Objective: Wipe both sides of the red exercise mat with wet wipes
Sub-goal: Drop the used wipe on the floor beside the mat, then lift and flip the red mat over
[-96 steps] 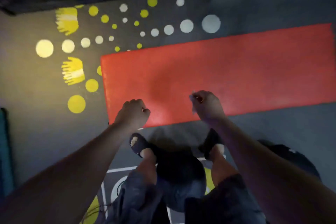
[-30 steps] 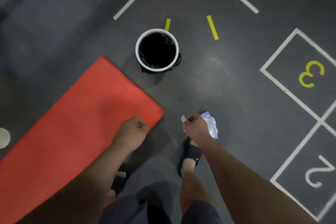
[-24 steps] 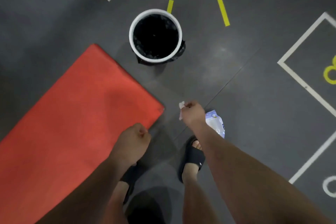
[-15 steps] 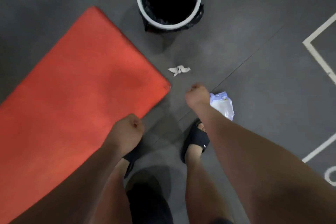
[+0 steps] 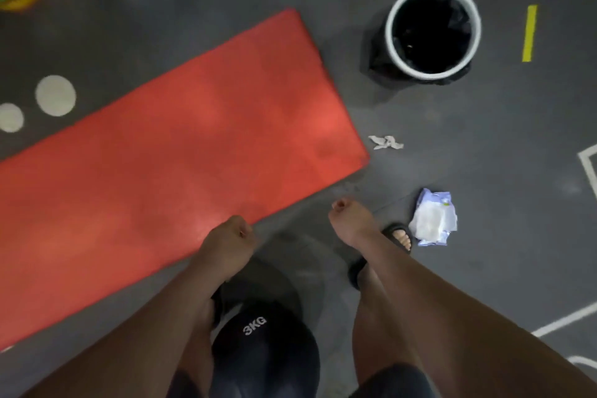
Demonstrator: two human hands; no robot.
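One wipe [image 5: 385,142]: lying crumpled beside the mat [image 5: 181,171] corner, short of the bin [image 5: 390,32].
Mat: lying flat on the floor; which sides are wiped, cannot tell.
Left hand [image 5: 231,241], right hand [image 5: 350,220]: fingers curling together, holding nothing.

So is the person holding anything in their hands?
Nothing: the left hand and right hand are curled, empty fists. The crumpled white wet wipe lies loose on the dark grey floor.
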